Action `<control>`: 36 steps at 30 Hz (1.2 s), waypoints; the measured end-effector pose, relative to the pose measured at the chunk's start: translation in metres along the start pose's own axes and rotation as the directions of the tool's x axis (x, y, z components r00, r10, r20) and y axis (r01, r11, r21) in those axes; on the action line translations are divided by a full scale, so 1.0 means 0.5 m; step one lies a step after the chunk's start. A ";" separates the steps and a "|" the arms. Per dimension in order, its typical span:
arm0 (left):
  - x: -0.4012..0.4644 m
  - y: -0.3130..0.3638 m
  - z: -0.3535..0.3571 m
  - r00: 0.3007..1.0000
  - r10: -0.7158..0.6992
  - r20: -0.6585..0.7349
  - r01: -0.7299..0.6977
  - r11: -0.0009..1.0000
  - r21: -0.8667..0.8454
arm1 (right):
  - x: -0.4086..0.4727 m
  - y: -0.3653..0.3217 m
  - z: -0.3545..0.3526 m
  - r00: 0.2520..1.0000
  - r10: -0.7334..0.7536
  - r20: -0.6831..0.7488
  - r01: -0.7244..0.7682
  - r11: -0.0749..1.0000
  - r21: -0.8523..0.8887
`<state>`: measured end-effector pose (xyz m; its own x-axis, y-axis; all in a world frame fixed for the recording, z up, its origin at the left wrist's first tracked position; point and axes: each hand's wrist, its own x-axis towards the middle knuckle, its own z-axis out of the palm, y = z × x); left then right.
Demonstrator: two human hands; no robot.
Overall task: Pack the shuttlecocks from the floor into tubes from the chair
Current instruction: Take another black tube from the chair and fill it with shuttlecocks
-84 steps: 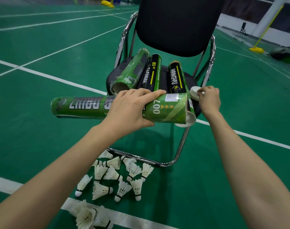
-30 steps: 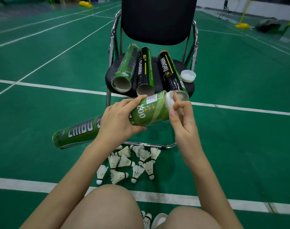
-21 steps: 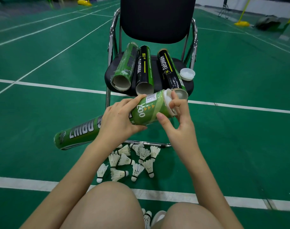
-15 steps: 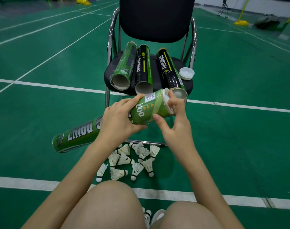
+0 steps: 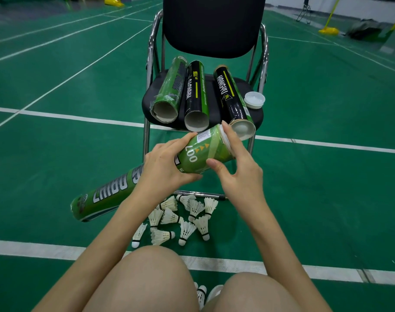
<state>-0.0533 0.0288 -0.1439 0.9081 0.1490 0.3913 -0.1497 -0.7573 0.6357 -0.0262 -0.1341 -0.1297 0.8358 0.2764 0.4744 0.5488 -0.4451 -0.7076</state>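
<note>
Spanning both hands — green tube [image 5: 129, 188]

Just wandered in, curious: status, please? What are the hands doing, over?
Left hand grips the green tube. Right hand pinches its white cap. Shuttlecocks on the floor, none packed yet. Nothing in the way.

The left hand [image 5: 162, 170] covers the middle of the green tube [image 5: 115, 190], hiding part of its lettering. The right hand [image 5: 239, 174] hides the tube's mouth at 1 o'clock. The chair [image 5: 214, 25] backrest is cut off at 12 o'clock. Knees hide shuttlecocks [image 5: 201, 294] at 6 o'clock.
</note>
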 end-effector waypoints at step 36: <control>-0.009 0.030 -0.001 0.992 0.001 0.129 0.047 0.929 -0.367 | 0.011 -0.020 0.014 1.000 -0.018 -0.021 0.026 0.859 0.512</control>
<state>-0.0598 0.0171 -0.1357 0.9509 0.0654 0.3026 -0.2398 -0.4629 0.8533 -0.0270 -0.1220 -0.1239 0.8254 0.2667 0.4976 0.5007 0.0611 -0.8634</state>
